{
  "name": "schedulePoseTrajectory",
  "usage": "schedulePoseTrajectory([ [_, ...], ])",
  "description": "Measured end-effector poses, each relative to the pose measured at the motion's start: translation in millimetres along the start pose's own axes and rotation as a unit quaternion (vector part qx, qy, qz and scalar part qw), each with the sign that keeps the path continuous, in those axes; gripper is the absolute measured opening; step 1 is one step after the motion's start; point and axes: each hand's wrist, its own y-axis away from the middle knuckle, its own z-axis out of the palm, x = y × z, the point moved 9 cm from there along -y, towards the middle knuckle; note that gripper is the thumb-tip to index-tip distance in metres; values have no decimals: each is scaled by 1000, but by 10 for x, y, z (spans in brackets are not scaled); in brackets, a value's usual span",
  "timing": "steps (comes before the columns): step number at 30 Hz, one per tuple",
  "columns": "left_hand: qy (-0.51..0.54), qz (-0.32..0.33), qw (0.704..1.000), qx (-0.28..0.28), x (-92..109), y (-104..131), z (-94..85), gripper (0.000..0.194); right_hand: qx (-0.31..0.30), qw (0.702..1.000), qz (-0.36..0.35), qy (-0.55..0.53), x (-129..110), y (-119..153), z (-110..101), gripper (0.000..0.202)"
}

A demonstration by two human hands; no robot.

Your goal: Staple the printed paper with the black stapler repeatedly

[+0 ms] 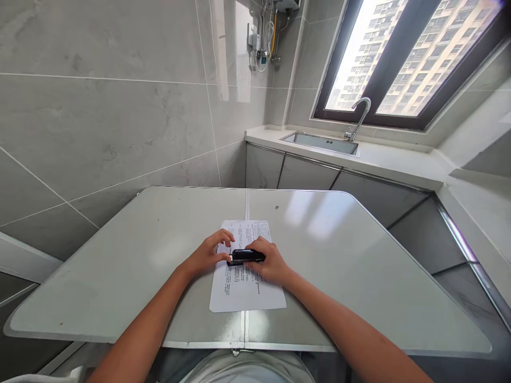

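Grey tiled wall (pixel 120 122) beyond the left hand (pixel 209 252), its fingers parted, thumb by the black stapler (pixel 246 255), pale table (pixel 128 250) beneath, printed paper (pixel 235 301) under the fingers, text unreadable from here, right hand (pixel 271 261) gripping the stapler, sink (pixel 319 141) and window (pixel 375 80) beyond.

One head-worn camera looks forward and down over the nearby hands (pixel 273 263) and table (pixel 339 276) to the window (pixel 400 58) beyond.

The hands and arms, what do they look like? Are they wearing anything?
The left hand and right hand are bare, without gloves. The left forearm and right forearm narrow toward the hands; no sleeves, watch or bracelet show.
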Motion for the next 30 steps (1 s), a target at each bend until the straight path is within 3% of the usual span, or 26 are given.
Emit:
schedulePoseTrajectory([
  [2,-1,16,1000,10,87,-22,56,23,-4,1000,-5,-3,-59,17,-2,21],
  [6,-12,32,998,-47,143,-50,219,21,-35,999,2,-5,-90,38,41,17],
  [9,-27,33,999,-9,103,-78,158,22,-4,999,34,-31,-7,9,-83,24],
  [12,-82,14,995,54,4,-90,48,16,85,991,102,-32,256,-28,-456,31],
  [15,-155,20,988,1,-77,-89,164,25,174,971,163,26,611,7,-964,36],
  [17,-195,27,979,-54,-133,-73,291,38,187,961,193,61,845,57,-1226,39],
  [19,-217,27,972,-88,-184,-62,385,47,146,963,218,57,1051,100,-1338,40],
  [22,-221,23,970,-96,-215,-75,448,46,49,972,228,29,1187,154,-1324,39],
  [26,-212,17,974,-78,-202,-103,435,45,-77,978,192,19,1075,177,-1154,40],
  [30,-207,17,975,-77,-173,-94,432,43,-92,983,148,52,898,130,-1021,35],
])
